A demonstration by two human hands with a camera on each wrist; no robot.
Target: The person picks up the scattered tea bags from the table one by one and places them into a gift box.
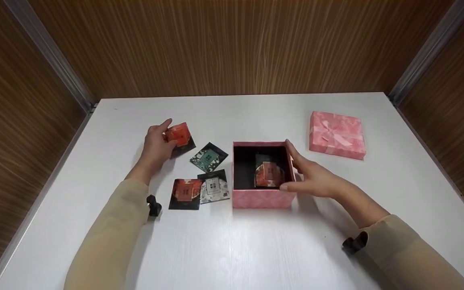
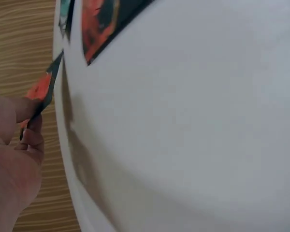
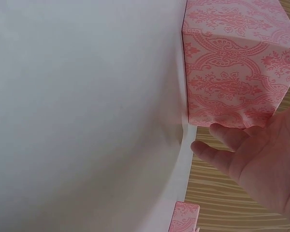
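My left hand (image 1: 157,145) pinches an orange-and-black packet (image 1: 179,135) between thumb and fingers at the left of the white table. In the left wrist view, that packet (image 2: 42,89) is seen nearly edge-on in the grip. My right hand (image 1: 316,177) holds the right side of an open pink gift box (image 1: 262,199), thumb at the front corner and index finger at the back corner. Its lower fingers (image 3: 215,153) are spread beside the patterned wall. Inside the black interior lies a red-and-black packet (image 1: 270,173).
Between left hand and box lie a green floral packet (image 1: 209,157), a white floral packet (image 1: 215,187) and a red-and-black packet (image 1: 185,194), the last two overlapping. A pink lid (image 1: 336,135) with a ribbon bow rests at the back right. Wood-grain panels (image 1: 232,48) surround the table.
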